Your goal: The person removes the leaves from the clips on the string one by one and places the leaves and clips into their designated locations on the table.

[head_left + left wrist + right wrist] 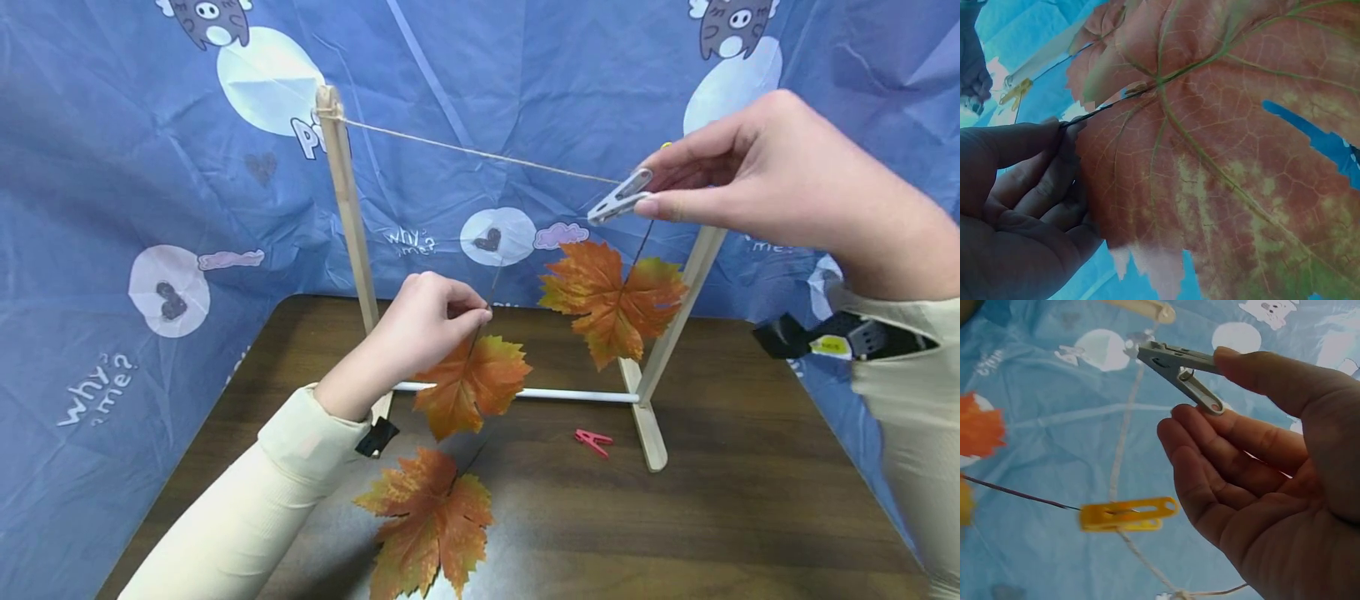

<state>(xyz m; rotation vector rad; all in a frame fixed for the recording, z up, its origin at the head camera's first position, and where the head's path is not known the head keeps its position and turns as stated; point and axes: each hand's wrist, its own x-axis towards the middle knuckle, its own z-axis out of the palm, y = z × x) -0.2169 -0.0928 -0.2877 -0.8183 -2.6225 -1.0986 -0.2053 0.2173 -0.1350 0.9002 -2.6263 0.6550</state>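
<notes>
The left grip (420, 321) has thumb and fingertips together, clamped on the stem of a held leaf (480, 385). That stem slants, its free end rising above the fingertips and its lower end meeting the blade, which hangs below and to the right of this grip with its lobes downward. The right grip (765, 179) pinches a grey clothespin (621, 200) by its handle end; the clothespin's long axis slopes, nose down and to the left, away from the fingers, its handles spread apart and its nose end together.

Below and left of the right grip, a hanging leaf (618, 304) dangles by a stem leading up to a yellow clothespin (1129, 514) on the string (480, 152). Under the left grip a third leaf (435, 525) lies on the table (712, 517), stem pointing up and right; a red clothespin (594, 440) lies to that grip's lower right.
</notes>
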